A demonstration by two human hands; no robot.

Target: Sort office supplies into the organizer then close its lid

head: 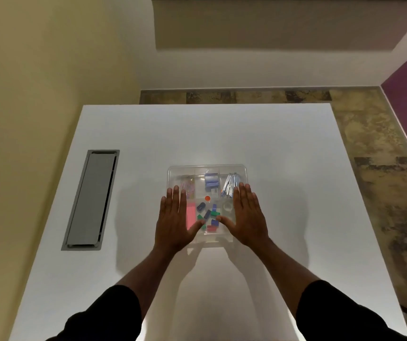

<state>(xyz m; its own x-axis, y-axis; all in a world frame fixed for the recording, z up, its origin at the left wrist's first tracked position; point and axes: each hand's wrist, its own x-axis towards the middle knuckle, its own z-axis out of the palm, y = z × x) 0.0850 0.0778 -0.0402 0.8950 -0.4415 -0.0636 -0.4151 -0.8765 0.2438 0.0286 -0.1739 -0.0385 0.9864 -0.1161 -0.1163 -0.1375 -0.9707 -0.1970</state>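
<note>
A grey cable hatch is set into the white table at far left. The left hand lies flat, fingers extended and released, on the left side of the clear organizer at table centre. Pink notes, coloured pieces and pens show through its lid. The right hand lies flat, fingers released, on the right side.

Both hands lie flat on the clear organizer — left hand, right hand — on the white counter.
</note>
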